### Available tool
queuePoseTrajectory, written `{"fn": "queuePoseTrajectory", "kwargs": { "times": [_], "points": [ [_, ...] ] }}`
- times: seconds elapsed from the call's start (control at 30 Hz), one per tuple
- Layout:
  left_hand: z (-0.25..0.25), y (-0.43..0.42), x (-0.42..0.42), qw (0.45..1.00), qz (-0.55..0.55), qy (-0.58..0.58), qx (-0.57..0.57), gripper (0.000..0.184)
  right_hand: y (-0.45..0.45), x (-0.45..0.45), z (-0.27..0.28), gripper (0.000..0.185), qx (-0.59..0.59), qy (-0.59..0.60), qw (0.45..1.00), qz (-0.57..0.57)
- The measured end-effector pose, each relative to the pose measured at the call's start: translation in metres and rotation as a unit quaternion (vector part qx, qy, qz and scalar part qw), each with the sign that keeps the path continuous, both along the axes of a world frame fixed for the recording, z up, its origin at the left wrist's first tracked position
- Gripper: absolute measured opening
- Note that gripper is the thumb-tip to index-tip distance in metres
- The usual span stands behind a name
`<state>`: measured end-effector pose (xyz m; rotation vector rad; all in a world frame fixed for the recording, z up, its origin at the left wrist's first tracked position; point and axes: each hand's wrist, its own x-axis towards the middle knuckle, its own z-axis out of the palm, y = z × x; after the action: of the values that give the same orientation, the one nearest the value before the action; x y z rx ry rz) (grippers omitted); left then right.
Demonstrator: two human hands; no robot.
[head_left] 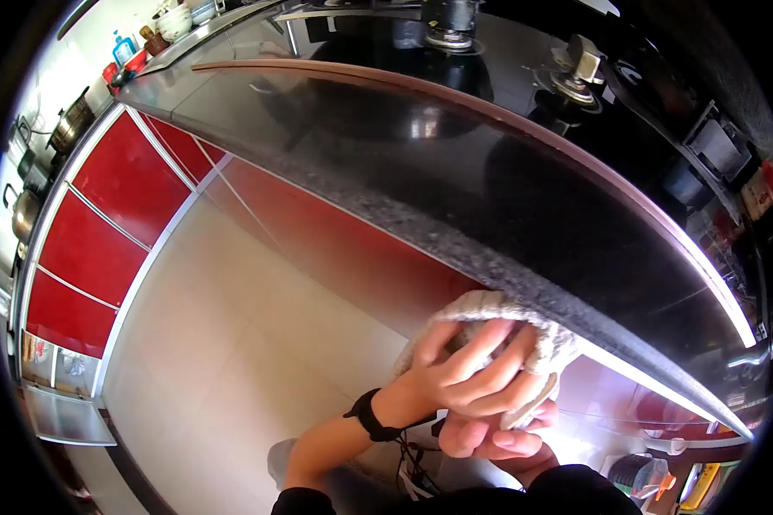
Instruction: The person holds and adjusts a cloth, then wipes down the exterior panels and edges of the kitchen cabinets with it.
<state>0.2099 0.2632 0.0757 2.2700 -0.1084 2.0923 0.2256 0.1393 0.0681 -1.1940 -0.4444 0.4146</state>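
Note:
A pale, textured cloth (560, 346) is bunched up just below the front edge of the dark stone countertop (386, 184). My left hand (481, 369), with a black band on its wrist, lies over the cloth with its fingers curled into it. Beneath it, my right hand (502, 442) grips the lower folds of the same cloth, its fingertips bent upward. Part of the cloth and of the right palm is hidden behind my left hand.
A black glass cooktop (524, 64) with a burner (575, 81) is set into the counter behind a brown raised strip (369, 73). Red cabinets (133, 184) line the left. A plastic bottle (640, 474) stands low at right. Pale floor tiles (223, 326) lie below.

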Motion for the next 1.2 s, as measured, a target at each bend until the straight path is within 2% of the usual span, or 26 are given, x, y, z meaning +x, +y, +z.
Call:
{"fn": "queuePoseTrajectory", "kwargs": {
  "times": [0.03,0.07,0.1,0.13,0.17,0.23,0.27,0.4,0.5,0.57,0.63,0.67,0.77,0.83,0.87,0.9,0.93,1.0,1.1,1.13,1.2],
  "points": [
    [-0.004,0.002,0.002,1.000,0.012,-0.016,0.001,0.028,0.017,0.000,-0.022,0.023,0.073,-0.191,0.974,-0.096],
    [-0.017,0.011,0.006,0.999,0.027,-0.036,0.007,0.029,0.032,0.001,-0.055,0.024,0.149,-0.368,0.898,-0.189],
    [-0.024,0.021,0.008,0.998,0.039,-0.053,0.009,0.030,0.042,-0.003,-0.066,0.023,0.189,-0.447,0.839,-0.246],
    [-0.029,0.026,0.006,0.997,0.048,-0.057,0.005,0.031,0.045,-0.008,-0.069,0.023,0.206,-0.469,0.820,-0.255],
    [-0.028,0.028,-0.006,0.998,0.053,-0.001,-0.045,0.030,0.048,-0.011,-0.070,0.022,0.220,-0.490,0.803,-0.257],
    [-0.036,0.027,-0.011,0.998,0.032,0.026,-0.051,0.028,0.042,-0.012,-0.063,0.023,0.190,-0.497,0.824,-0.195],
    [-0.038,0.028,-0.014,0.997,0.024,0.041,-0.053,0.026,0.033,-0.011,-0.062,0.024,0.131,-0.516,0.827,-0.178],
    [-0.038,0.017,-0.006,0.999,-0.021,-0.015,-0.021,0.030,0.065,-0.033,-0.053,0.021,0.180,-0.379,0.839,-0.347],
    [-0.032,-0.001,-0.002,1.000,-0.005,-0.008,-0.007,0.024,0.034,-0.029,-0.149,0.012,0.098,-0.416,0.787,-0.445],
    [-0.022,-0.005,-0.007,0.999,0.014,0.026,-0.013,0.023,0.026,-0.028,-0.164,0.007,0.082,-0.420,0.785,-0.448],
    [-0.017,-0.006,-0.011,0.998,0.045,0.048,-0.020,0.023,0.027,-0.024,-0.142,0.005,0.121,-0.438,0.803,-0.386],
    [-0.024,-0.006,-0.005,0.999,0.031,0.008,-0.036,0.024,0.028,-0.021,-0.131,0.005,0.133,-0.461,0.804,-0.352],
    [-0.024,-0.003,-0.016,0.997,0.011,0.054,-0.053,0.024,0.027,0.007,-0.097,0.011,0.120,-0.611,0.745,-0.240],
    [-0.026,-0.003,-0.020,0.996,0.000,0.073,-0.056,0.024,0.037,-0.001,-0.089,0.014,0.159,-0.574,0.759,-0.263],
    [-0.026,-0.003,-0.019,0.995,-0.009,0.076,-0.056,0.025,0.056,-0.018,-0.084,0.014,0.202,-0.484,0.788,-0.323],
    [-0.026,-0.002,-0.016,0.995,-0.018,0.079,-0.057,0.025,0.050,-0.024,-0.094,0.017,0.167,-0.454,0.803,-0.349],
    [-0.011,0.000,-0.010,0.998,-0.010,0.046,-0.035,0.039,0.046,-0.030,-0.101,0.020,0.130,-0.422,0.816,-0.372],
    [0.000,0.001,-0.013,0.996,-0.022,0.083,-0.027,0.031,0.037,-0.034,-0.107,0.024,0.164,-0.379,0.868,-0.276],
    [-0.004,0.008,-0.021,0.992,-0.049,0.112,-0.022,0.028,0.039,-0.025,-0.093,0.029,0.175,-0.409,0.868,-0.222],
    [-0.007,0.009,-0.022,0.991,-0.059,0.117,-0.024,0.028,0.043,-0.021,-0.083,0.030,0.146,-0.454,0.840,-0.261],
    [-0.005,0.005,-0.020,0.992,-0.062,0.103,-0.038,0.029,0.043,-0.016,-0.068,0.033,0.117,-0.502,0.814,-0.269]
  ]
}}
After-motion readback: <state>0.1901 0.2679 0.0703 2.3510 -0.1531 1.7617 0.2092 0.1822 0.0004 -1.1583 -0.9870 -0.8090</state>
